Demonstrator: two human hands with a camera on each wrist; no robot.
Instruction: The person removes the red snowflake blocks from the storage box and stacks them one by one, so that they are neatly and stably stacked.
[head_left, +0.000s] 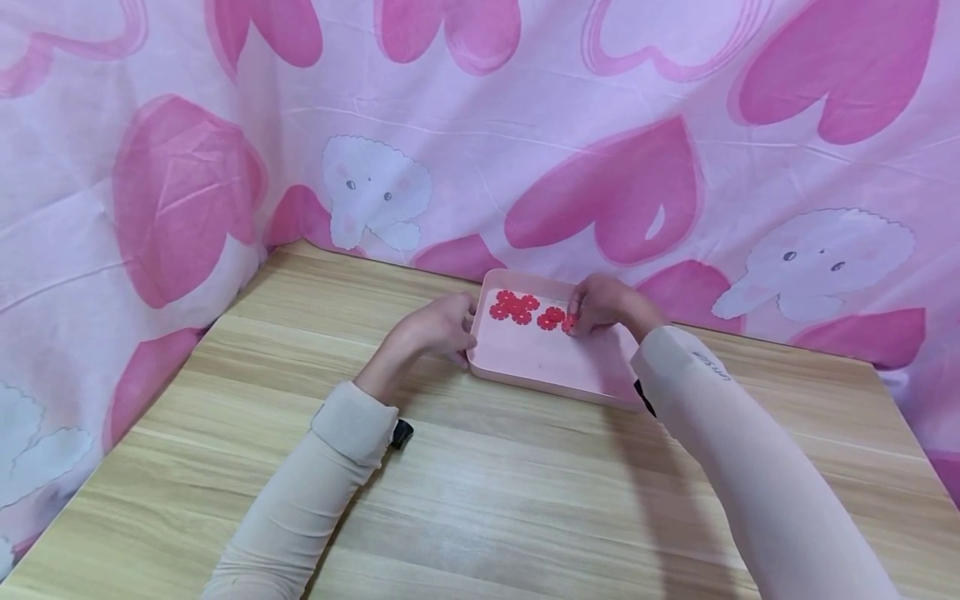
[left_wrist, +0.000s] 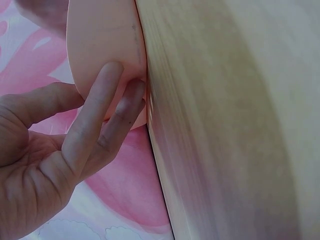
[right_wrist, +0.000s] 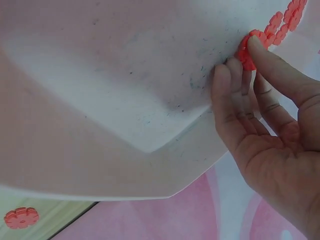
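Note:
A shallow pink tray (head_left: 540,354) lies on the wooden table. My left hand (head_left: 442,329) holds its left end, with fingers (left_wrist: 107,87) against the outer wall and the thumb at the rim. My right hand (head_left: 603,302) reaches over the far side of the tray. Between thumb and fingertips it pinches a red flower-shaped plastic disc (right_wrist: 248,50), its edge notched like petals. Just left of that hand, several more red discs (head_left: 513,307) form two linked clusters on the tray floor. Part of the tray's right end is hidden by my right forearm.
Another red flower-shaped disc (right_wrist: 21,218) lies on the table outside the tray, in the right wrist view. The wooden table (head_left: 480,492) extends in front of the tray. A pink heart-patterned cloth (head_left: 465,167) hangs behind and along the left side.

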